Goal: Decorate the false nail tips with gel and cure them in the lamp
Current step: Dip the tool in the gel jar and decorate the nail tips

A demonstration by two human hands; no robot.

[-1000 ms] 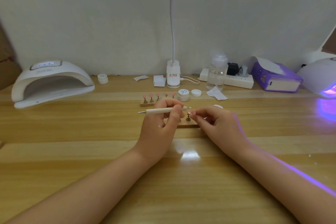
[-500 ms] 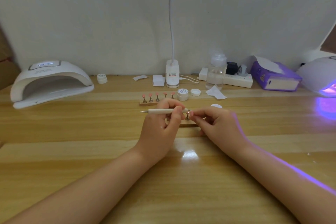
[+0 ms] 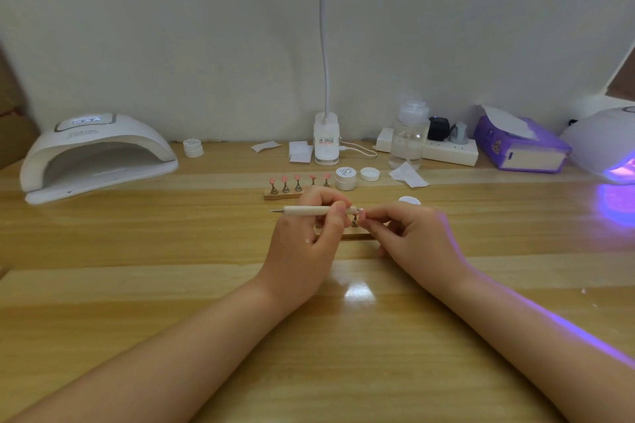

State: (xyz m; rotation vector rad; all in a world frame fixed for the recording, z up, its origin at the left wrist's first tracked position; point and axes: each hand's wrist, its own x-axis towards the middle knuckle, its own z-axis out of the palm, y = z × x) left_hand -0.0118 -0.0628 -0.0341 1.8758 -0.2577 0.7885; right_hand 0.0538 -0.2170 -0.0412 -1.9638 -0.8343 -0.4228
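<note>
Hands [image 3: 347, 227] and dotting pen [image 3: 318, 210] slightly nearer the far nail stand [image 3: 285, 195].

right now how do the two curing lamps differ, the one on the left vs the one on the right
The left lamp sits fully in view, while the right lamp is cut off by the frame edge. The left lamp's opening looks dark and unlit; the right lamp glows purple inside and throws purple light on the table. The left lamp shows a small lit display on top; none is visible on the right lamp. Both are white domed shells.
</note>
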